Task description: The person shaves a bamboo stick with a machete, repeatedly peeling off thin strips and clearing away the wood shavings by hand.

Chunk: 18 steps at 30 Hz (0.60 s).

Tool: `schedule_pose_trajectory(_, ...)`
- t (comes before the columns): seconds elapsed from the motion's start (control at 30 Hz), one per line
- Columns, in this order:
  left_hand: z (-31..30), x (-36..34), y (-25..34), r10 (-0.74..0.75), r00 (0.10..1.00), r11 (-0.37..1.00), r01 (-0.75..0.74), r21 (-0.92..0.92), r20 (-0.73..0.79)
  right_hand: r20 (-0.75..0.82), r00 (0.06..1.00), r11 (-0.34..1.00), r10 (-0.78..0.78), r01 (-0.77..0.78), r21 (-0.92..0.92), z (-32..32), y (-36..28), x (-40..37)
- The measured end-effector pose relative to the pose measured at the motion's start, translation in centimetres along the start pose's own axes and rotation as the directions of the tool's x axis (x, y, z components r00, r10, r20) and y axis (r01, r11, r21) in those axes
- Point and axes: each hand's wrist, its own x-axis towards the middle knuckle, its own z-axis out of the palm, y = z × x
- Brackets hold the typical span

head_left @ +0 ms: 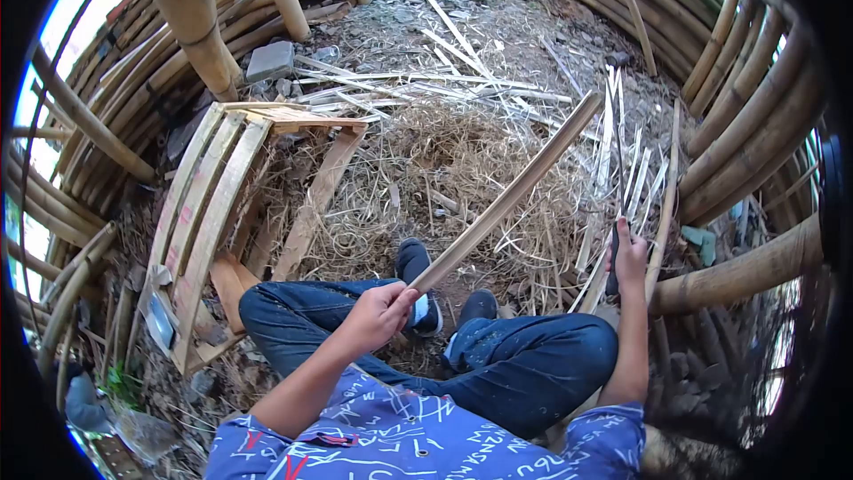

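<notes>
My left hand is closed around the lower end of a split bamboo strip. The strip slants up and away to the right, its pale inner side showing. On the right, my right hand grips the dark handle of a knife beside my right knee. Its thin blade points away from me, seen nearly edge-on against pale strips, so its outline is hard to make out. Knife and held strip are apart. Below the strip, curly bamboo shavings cover the ground.
A slatted wooden crate lies at the left. Thin split strips are strewn across the far ground, and more lie at the right. Bamboo poles stand and lean around, one thick pole near my right arm. A grey block sits far left.
</notes>
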Motion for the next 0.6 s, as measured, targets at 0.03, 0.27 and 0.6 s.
schedule_pose_trajectory(0.03, 0.1, 0.1, -0.3, 0.008, 1.000, 1.000, -0.008, -0.019, -0.006, 0.009, 1.000, 0.999, 0.018, -0.018, 0.043, -0.2, 0.1, 0.1)
schedule_pose_trajectory(0.27, 0.7, 0.1, 0.0, 0.152, 0.978, 0.963, -0.113, 0.244, -0.146, 0.014, 0.957, 0.954, -0.288, 0.286, 0.094, 0.8, -1.6, -1.6)
schedule_pose_trajectory(0.6, 2.4, 1.1, 1.5, 0.163, 0.967, 0.953, -0.103, 0.283, -0.197, 0.518, 0.516, 0.475, -0.683, 0.851, -0.222, 6.8, -9.4, -8.0)
